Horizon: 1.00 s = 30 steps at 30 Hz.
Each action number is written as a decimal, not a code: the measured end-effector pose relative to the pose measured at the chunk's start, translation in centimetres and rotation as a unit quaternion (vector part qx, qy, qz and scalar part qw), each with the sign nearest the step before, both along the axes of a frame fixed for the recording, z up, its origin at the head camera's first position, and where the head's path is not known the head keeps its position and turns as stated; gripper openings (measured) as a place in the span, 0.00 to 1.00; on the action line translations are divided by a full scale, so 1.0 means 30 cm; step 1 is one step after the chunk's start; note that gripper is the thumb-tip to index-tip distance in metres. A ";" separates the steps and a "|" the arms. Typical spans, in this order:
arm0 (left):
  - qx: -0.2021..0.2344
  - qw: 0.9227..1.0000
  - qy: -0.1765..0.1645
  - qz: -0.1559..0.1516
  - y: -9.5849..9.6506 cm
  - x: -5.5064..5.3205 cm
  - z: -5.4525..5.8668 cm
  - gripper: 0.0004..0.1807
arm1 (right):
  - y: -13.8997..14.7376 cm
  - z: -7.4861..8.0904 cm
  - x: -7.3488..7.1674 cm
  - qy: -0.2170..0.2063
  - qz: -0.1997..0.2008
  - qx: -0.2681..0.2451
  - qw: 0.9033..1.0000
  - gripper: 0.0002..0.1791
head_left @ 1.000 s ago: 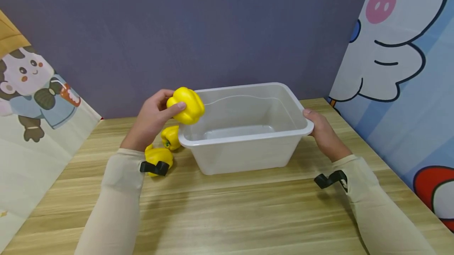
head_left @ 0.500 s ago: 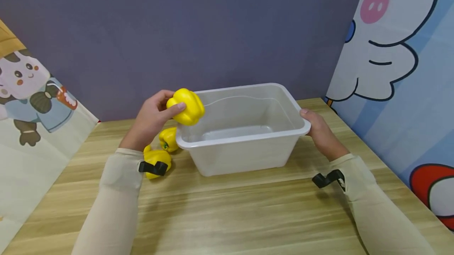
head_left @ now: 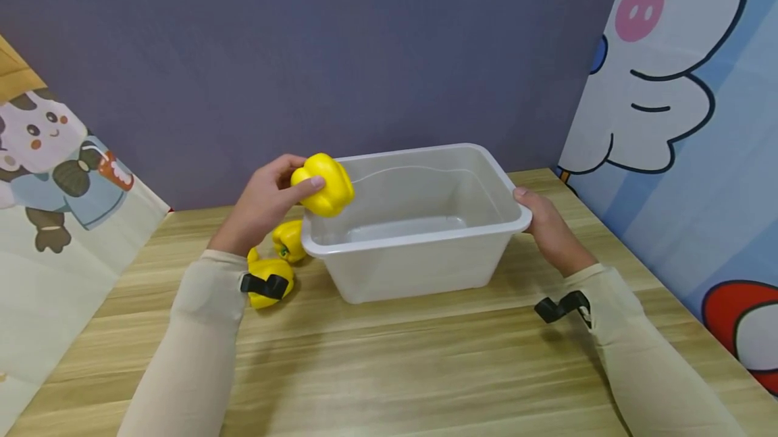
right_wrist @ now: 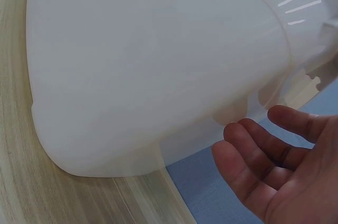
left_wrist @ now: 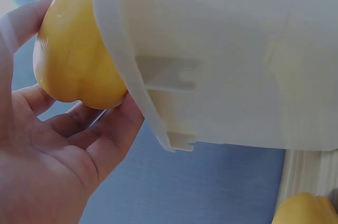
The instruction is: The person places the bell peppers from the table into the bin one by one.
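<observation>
One yellow pepper (head_left: 324, 197) is held at the left end of a white bin (head_left: 413, 268).

Farthest left of the bin, a cartoon figure (head_left: 79, 167) decorates a pale cloth; closer in, the person's left hand (head_left: 258, 204) grips that pepper above the bin's left rim, thumb in front and fingers behind. Whether pepper and rim touch, I can't tell. Beneath that hand, left of the bin, a second pepper (head_left: 278, 275) lies on the wood-grained table (head_left: 395, 369), partly hidden by a black strap (head_left: 264, 286), and a third pepper (head_left: 290, 240) sits just beside the bin, its green stem showing. At the bin's right end, the right hand (head_left: 553, 231) holds the rim, thumb on top, fingers bent below. Right of the bin rises a pink-snouted cartoon animal (head_left: 675, 32).
</observation>
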State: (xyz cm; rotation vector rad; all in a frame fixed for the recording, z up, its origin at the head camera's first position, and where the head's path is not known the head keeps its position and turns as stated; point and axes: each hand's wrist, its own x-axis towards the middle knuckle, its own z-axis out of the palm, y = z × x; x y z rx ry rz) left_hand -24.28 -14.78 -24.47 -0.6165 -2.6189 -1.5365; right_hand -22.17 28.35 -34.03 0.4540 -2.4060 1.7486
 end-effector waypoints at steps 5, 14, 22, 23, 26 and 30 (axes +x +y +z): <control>-0.021 1.000 0.000 0.002 0.003 -0.003 0.009 0.29 | 0.001 -0.003 -0.004 0.002 0.003 0.001 1.000 0.31; -0.051 0.999 -0.003 -0.011 0.011 -0.015 0.026 0.28 | 0.003 0.000 -0.009 0.005 0.009 -0.004 1.000 0.31; -0.084 0.996 -0.007 -0.025 0.030 -0.029 0.043 0.28 | 0.005 -0.002 -0.004 0.012 0.010 -0.017 1.000 0.31; -0.089 0.996 -0.005 -0.024 0.033 -0.028 0.048 0.28 | 0.005 -0.002 -0.004 0.012 0.011 -0.017 1.000 0.31; -0.098 0.995 -0.004 -0.027 0.040 -0.029 0.063 0.28 | 0.005 0.001 -0.004 0.013 0.011 -0.014 1.000 0.31; -0.109 0.994 -0.005 -0.030 0.039 -0.039 0.073 0.28 | 0.004 0.000 -0.007 0.009 0.010 -0.008 1.000 0.31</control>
